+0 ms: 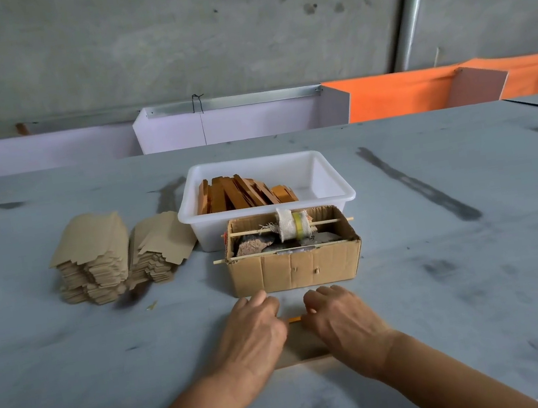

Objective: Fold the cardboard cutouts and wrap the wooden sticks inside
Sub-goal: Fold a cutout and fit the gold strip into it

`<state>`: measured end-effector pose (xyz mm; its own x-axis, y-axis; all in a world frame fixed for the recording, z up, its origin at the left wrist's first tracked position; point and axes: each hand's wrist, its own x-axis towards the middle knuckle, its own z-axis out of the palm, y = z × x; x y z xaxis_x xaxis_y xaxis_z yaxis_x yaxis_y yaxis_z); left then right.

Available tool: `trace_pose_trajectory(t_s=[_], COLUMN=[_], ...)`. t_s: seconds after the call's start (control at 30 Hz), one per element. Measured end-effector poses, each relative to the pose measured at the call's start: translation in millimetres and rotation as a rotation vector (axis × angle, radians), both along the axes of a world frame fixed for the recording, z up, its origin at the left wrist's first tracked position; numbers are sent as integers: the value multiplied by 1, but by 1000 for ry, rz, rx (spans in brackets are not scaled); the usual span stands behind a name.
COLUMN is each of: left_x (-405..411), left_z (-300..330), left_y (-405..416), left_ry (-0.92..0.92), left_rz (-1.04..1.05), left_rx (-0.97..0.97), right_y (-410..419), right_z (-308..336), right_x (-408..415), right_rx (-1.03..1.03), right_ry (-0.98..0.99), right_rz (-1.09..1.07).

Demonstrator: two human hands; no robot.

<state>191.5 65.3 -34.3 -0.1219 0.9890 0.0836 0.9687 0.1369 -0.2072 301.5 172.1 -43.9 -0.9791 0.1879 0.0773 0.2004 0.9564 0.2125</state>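
Note:
A brown cardboard cutout (302, 342) lies flat on the table right in front of me, mostly covered by my hands. A short piece of an orange wooden stick (294, 319) shows at its far edge, between the two hands. My left hand (254, 333) rests palm down on the cutout's left part, fingers curled over the far edge. My right hand (341, 321) does the same on the right part. Whether the fingers grip the stick is hidden. More orange wooden sticks (242, 193) lie in a white plastic tub (329, 174). Two stacks of cardboard cutouts (94, 252) stand at the left.
A small open cardboard box (295, 265) stands just beyond my hands, with two thin skewers across its top, a roll of cloth and tape on one, and rags inside. The grey table (461, 280) reaches to white and orange panels at the back.

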Motion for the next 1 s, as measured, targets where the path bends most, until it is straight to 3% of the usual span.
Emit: trace_pose_trajectory(t_s=[0.37, 0.77, 1.0], left_x=[10, -12, -21], left_z=[-15, -25, -26], left_y=[7, -18, -24], left_ry=[-54, -132, -340], left_rz=[108, 16, 115], left_rx=[-2, 256, 229], right_y=[-4, 18, 11], right_z=[-15, -28, -24], right_x=[-4, 15, 22], right_rx=[-37, -263, -290], right_ry=[6, 186, 287], right_rz=[-69, -81, -174])
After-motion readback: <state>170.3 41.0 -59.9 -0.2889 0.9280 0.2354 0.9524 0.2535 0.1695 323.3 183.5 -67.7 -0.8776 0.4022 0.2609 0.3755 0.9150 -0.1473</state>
